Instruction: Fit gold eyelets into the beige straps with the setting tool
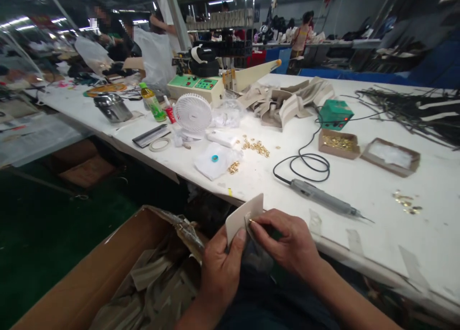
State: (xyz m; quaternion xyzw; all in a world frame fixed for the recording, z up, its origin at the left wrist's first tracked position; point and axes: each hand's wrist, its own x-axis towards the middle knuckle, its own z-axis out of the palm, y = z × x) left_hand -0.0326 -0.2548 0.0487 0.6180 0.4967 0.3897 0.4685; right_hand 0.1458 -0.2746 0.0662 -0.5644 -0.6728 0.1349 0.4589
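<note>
Flat cream card-like piece is held upright btw both hands, just below the front edge of the white tabletop, over the lap. Left hand pinches its lower corner, thumb on the face. Right hand nips its right edge w/ fingertips, a tiny gold bit showing there. Open brown cardboard box of beige scraps sits just left. Grey pen-shaped power tool w/ black cord lies on the tabletop beyond.

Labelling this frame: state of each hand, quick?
Left hand: closed, holding the beige piece.
Right hand: closed, pinching a small gold part against it.
</note>
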